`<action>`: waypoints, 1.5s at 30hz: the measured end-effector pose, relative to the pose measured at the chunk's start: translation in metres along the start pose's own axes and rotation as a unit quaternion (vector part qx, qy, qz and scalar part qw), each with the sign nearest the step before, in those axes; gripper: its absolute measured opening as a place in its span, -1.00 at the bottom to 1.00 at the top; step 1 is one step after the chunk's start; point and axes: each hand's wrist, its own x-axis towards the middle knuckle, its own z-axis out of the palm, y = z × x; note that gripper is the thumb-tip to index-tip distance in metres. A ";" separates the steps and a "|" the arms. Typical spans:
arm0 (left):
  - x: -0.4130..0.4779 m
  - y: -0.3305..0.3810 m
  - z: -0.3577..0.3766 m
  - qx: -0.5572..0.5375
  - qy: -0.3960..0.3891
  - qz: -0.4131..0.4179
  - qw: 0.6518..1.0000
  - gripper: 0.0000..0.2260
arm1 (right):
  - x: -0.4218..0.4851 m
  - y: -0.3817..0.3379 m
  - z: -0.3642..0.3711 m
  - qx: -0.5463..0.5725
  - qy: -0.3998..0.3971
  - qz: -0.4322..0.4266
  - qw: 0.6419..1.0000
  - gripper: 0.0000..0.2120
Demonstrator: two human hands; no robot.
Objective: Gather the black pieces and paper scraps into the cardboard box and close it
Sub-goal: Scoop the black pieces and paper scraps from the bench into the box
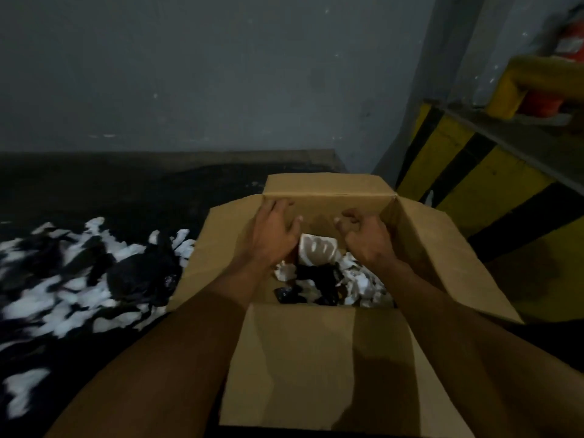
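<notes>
A brown cardboard box (309, 358) stands open in front of me, all its flaps spread. Inside lie white paper scraps (357, 279) mixed with black pieces (319, 276). Both my hands hover over the box's far end. My left hand (275, 232) has its fingers spread and reaches toward the far flap (328, 191); it holds nothing. My right hand (366, 235) has its fingers loosely curled above the contents, with nothing visible in it. To the left of the box, more white scraps (63, 279) and black pieces (139, 273) lie on the dark floor.
A grey wall rises behind the box. To the right is a yellow-and-black striped barrier (467, 181) with a yellow block (518, 86) and red objects (568, 42) above it. The dark floor stretches left.
</notes>
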 end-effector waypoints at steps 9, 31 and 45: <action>-0.049 -0.093 -0.110 0.059 0.111 -0.061 0.990 -0.64 | -0.023 -0.122 0.099 0.084 -0.056 -0.110 0.989 -0.66; -0.155 -0.368 -0.271 0.066 0.043 -0.024 0.997 -0.69 | -0.147 -0.272 0.346 -0.015 0.010 -0.069 0.997 -0.65; -0.079 -0.453 -0.213 0.133 -0.226 0.006 0.965 0.25 | -0.068 -0.216 0.423 -0.123 -0.150 -0.118 0.974 -0.19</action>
